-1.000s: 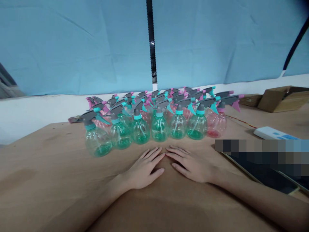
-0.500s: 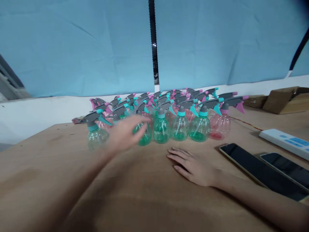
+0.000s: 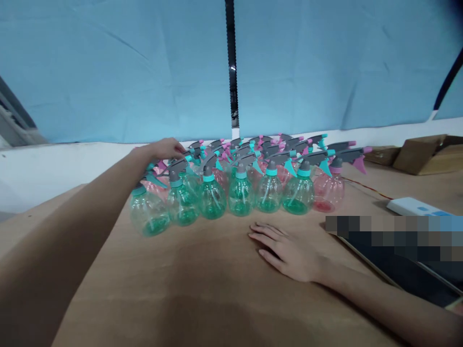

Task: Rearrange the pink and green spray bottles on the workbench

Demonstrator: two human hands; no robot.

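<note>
Several spray bottles stand upright in rows on the wooden table. The front row has green bottles, among them one at the left end [image 3: 150,212] and one near the middle [image 3: 241,195], with a pink bottle [image 3: 329,190] at the right end. Their spray heads are grey with teal or pink parts. My left hand [image 3: 167,148] reaches over the left end, at the heads of the rear bottles; its fingers point down, and what they touch is hidden. My right hand [image 3: 285,250] lies flat on the table in front of the bottles, fingers spread, holding nothing.
A dark phone [image 3: 394,265] lies at the right, partly covered by a pixelated patch. Behind it are a white power strip [image 3: 415,206] and a thin cable. An open cardboard box [image 3: 419,154] stands at the back right. A blue cloth [image 3: 307,62] hangs behind the table [image 3: 217,279].
My left hand has moved from in front of the bottles back and left, over the rear heads. The front bottles it covered now show. My right hand stays in place.
</note>
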